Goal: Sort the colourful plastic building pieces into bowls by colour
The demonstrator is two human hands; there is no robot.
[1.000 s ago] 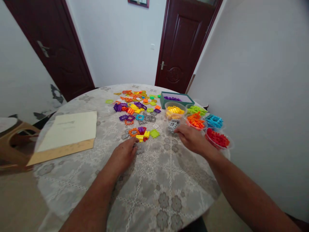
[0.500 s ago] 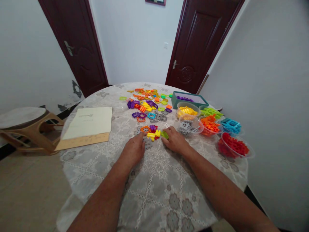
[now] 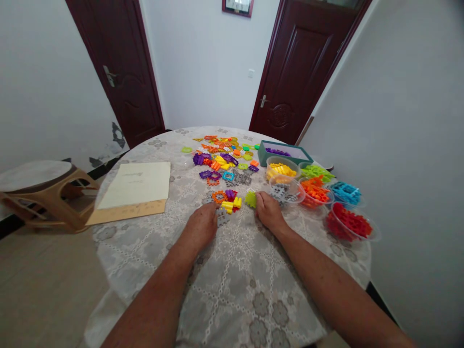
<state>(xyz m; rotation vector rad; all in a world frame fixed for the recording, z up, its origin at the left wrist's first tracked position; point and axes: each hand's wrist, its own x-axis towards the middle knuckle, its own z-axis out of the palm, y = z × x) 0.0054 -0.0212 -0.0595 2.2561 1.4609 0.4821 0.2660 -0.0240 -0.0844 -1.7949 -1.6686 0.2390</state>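
My left hand [image 3: 202, 224] is closed, its fingertips pinching the edge of a grey plastic building piece [image 3: 222, 217]. Across from it, my right hand [image 3: 270, 212] is curled, with a lime-green building piece [image 3: 250, 199] sticking out from its fingertips to the left. Between the two hands lie yellow pieces [image 3: 227, 207], partly over red ones. Just behind these are an orange ring-shaped piece [image 3: 219, 196] and a purple piece [image 3: 230, 194]. Fingers of both hands partly cover what they grip.
Farther back lies a pile of mixed pieces [image 3: 219, 162]. On the right stand clear bowls of sorted pieces, such as a red-filled bowl [image 3: 351, 222], and a green box [image 3: 284, 153] with purple pieces. Paper sheets [image 3: 134, 186] lie at the left; a stool [image 3: 47, 195] stands beyond.
My right hand has drawn slightly right and its fingers have curled in, so more of the lime-green piece shows. My left hand stays nearly in place. The view has tilted up a little.
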